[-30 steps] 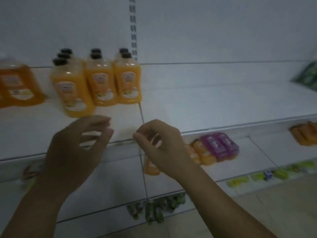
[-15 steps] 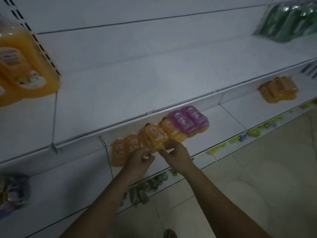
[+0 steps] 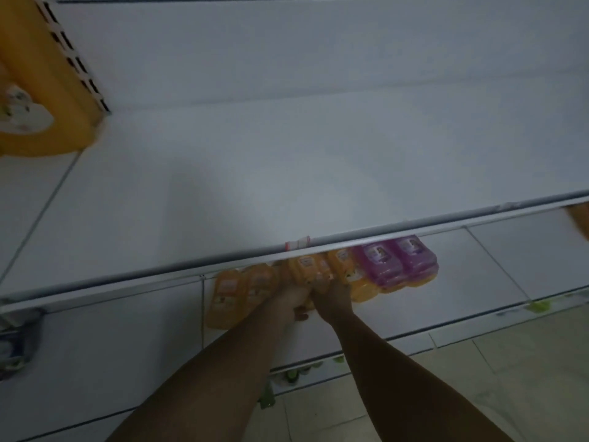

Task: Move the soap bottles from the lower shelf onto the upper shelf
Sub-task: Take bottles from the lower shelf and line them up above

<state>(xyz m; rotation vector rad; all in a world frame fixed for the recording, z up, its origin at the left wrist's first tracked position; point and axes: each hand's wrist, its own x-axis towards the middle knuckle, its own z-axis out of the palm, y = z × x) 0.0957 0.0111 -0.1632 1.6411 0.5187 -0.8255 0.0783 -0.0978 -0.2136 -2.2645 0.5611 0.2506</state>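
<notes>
STOCKING THE SHELVES: A person reaches both arms beneath the front edge of the upper shelf (image 3: pixel 287 173) to a row of soap bottles on the lower shelf (image 3: pixel 478 275). The left hand (image 3: pixel 291 298) has its fingers (image 3: pixel 301 314) curled round the base of the middle bottle (image 3: pixel 304 266), an orange one. The right hand (image 3: pixel 333 295) is pressed in just beside it with its back to the camera, and whether its fingers have closed on anything cannot be told.

The row is close-packed. Orange bottles (image 3: pixel 229 291) run from the left through the middle, and two purple bottles (image 3: pixel 382 263) sit at the right end with more orange showing beneath them. The tops of several are hidden by the shelf edge, so an exact count is not possible.

In view, the upper shelf carries one big bottle (image 3: pixel 41 90), orange and blurred, at its far left. The wide white stretch directly above the row is where the next ones would likely go.

Judged from this, the job is at a pick-up and far from finished. The middle bottle has not left the lower shelf, and the orange and purple bottles beside it all wait to go up. Another orange shape (image 3: pixel 580 221) shows at the right edge of the frame, too cropped to identify.
</notes>
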